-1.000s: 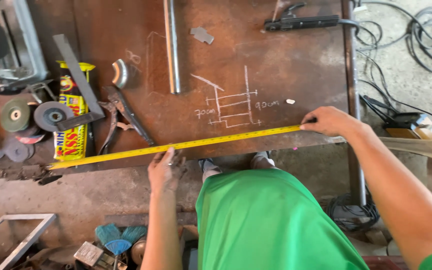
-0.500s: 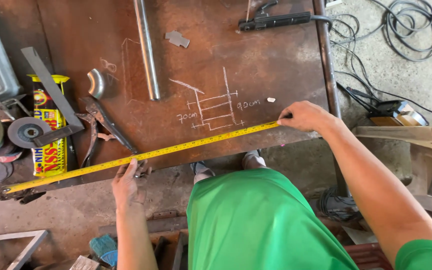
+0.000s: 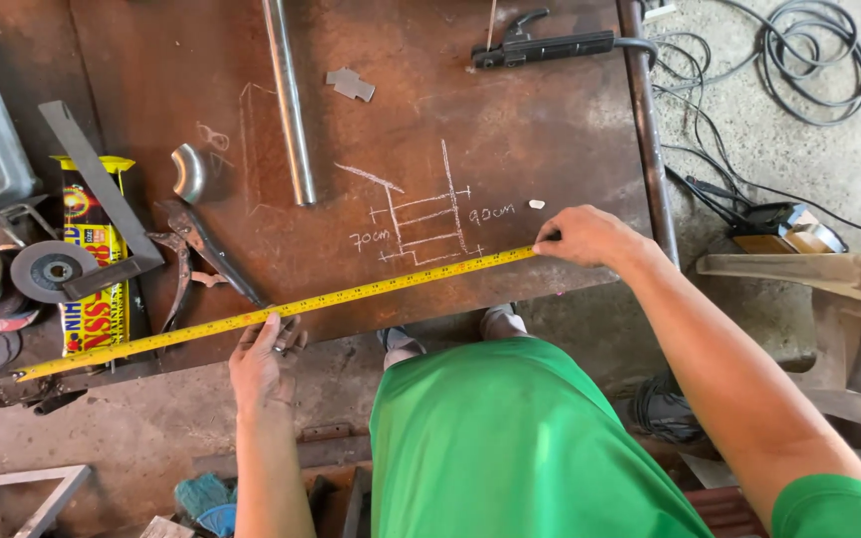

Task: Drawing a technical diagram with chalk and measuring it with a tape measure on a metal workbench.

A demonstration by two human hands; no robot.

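Rusty steel desk [image 3: 510,110] bearing a chalk sketch [image 3: 421,214]; lying directly on it: yellow tape measure [image 3: 281,311] stretched along the near edge, metal tube [image 3: 288,100], welding electrode holder [image 3: 545,45], pliers [image 3: 196,254], small chalk piece [image 3: 537,204].

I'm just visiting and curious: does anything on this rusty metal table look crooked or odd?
The yellow tape measure runs slanted, not along the table edge. The right hand pins its upper end, the left hand its middle, and its far left end overhangs the clutter.

Yellow tape measure [image 3: 281,314] with black markings, pulled out long and straight, lying slantwise along the near edge of the rusty tabletop [image 3: 510,110], left end lower, right end higher
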